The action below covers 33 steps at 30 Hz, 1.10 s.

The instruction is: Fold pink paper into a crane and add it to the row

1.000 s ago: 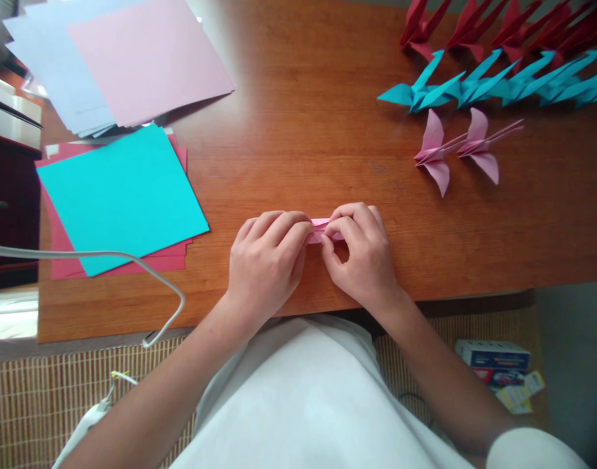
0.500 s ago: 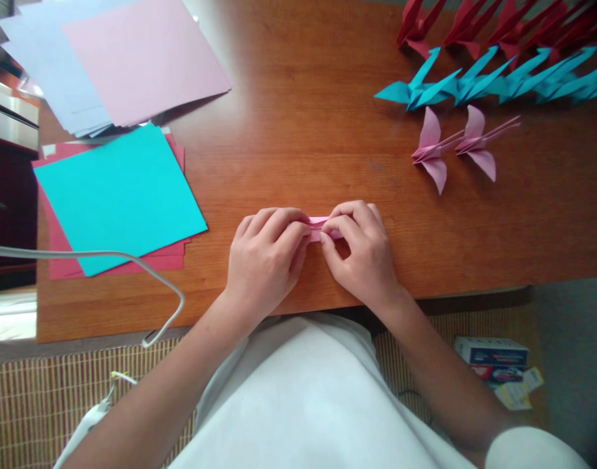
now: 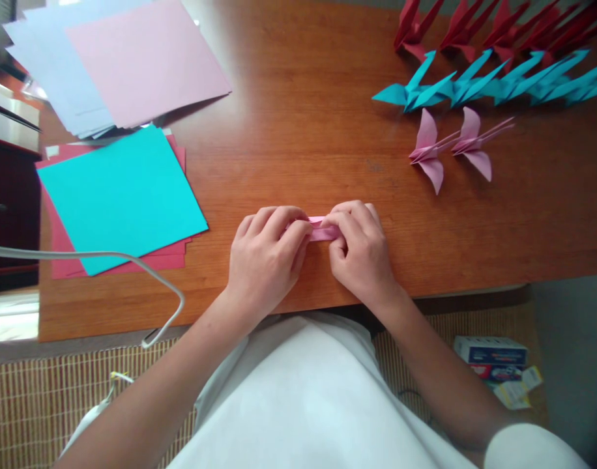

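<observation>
Between my hands, low over the table's near edge, is a narrow piece of folded pink paper (image 3: pixel 322 232). My left hand (image 3: pixel 266 251) pinches its left end, and the fingers cover that part. At the right end the fingers of my right hand (image 3: pixel 361 251) are closed on it, thumb tucked under the index finger. Only the short middle stretch shows, with a fold line running along it. Farther right on the table lie two pink paper cranes (image 3: pixel 427 153), apart from my hands.
Blue paper cranes (image 3: pixel 416 91) and red paper cranes (image 3: pixel 413 32) stand in rows at the back right. To the left lie turquoise paper (image 3: pixel 122 195) over red sheets and a pale pink sheet (image 3: pixel 152 62) over bluish ones. A white cable (image 3: pixel 166 280) crosses the table's left front edge.
My right thumb has drawn back from the middle of the pink paper and tucked in beside the index finger. My left hand has hardly moved. The view has shifted slightly.
</observation>
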Available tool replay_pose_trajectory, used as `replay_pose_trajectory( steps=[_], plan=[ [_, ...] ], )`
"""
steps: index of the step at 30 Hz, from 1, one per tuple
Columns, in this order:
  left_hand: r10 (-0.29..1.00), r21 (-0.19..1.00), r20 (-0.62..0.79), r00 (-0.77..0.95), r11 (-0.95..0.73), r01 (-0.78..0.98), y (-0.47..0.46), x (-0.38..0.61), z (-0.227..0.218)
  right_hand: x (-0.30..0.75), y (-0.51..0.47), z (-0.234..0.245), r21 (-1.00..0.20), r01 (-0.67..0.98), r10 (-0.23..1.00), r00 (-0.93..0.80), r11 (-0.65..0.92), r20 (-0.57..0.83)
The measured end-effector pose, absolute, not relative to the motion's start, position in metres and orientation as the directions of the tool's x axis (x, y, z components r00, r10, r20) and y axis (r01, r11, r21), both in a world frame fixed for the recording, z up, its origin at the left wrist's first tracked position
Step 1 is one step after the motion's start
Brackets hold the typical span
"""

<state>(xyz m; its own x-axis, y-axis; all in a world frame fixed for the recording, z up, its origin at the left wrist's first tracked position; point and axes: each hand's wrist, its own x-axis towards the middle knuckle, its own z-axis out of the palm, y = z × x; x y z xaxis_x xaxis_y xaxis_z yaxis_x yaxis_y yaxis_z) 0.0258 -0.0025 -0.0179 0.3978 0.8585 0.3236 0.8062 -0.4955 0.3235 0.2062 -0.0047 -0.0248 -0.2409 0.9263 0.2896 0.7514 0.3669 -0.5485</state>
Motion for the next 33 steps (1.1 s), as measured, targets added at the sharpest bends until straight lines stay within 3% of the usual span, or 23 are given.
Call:
replay_pose_trajectory(
  steps=[22, 25, 29, 33],
  plan=[
    [0.873, 0.448, 0.267, 0.408, -0.487, 0.749, -0.003, 0.022, -0.018, 0.205, -0.003, -0.027, -0.534, 0.754, 0.916, -0.231, 0.382, 0.328],
    [0.866, 0.427, 0.278, 0.416, -0.499, 0.754, -0.005, 0.021, -0.017, 0.206, -0.004, -0.025, -0.543, 0.739, 0.906, -0.223, 0.398, 0.361],
    [0.826, 0.313, 0.315, 0.467, -0.555, 0.771, -0.01, 0.02, -0.017, 0.207, -0.006, -0.024, -0.544, 0.731, 0.882, -0.171, 0.412, 0.439],
    [0.834, 0.32, 0.327, 0.445, -0.541, 0.778, -0.011, 0.019, -0.017, 0.206, -0.004, -0.026, -0.515, 0.764, 0.9, -0.192, 0.388, 0.392]
  ],
)
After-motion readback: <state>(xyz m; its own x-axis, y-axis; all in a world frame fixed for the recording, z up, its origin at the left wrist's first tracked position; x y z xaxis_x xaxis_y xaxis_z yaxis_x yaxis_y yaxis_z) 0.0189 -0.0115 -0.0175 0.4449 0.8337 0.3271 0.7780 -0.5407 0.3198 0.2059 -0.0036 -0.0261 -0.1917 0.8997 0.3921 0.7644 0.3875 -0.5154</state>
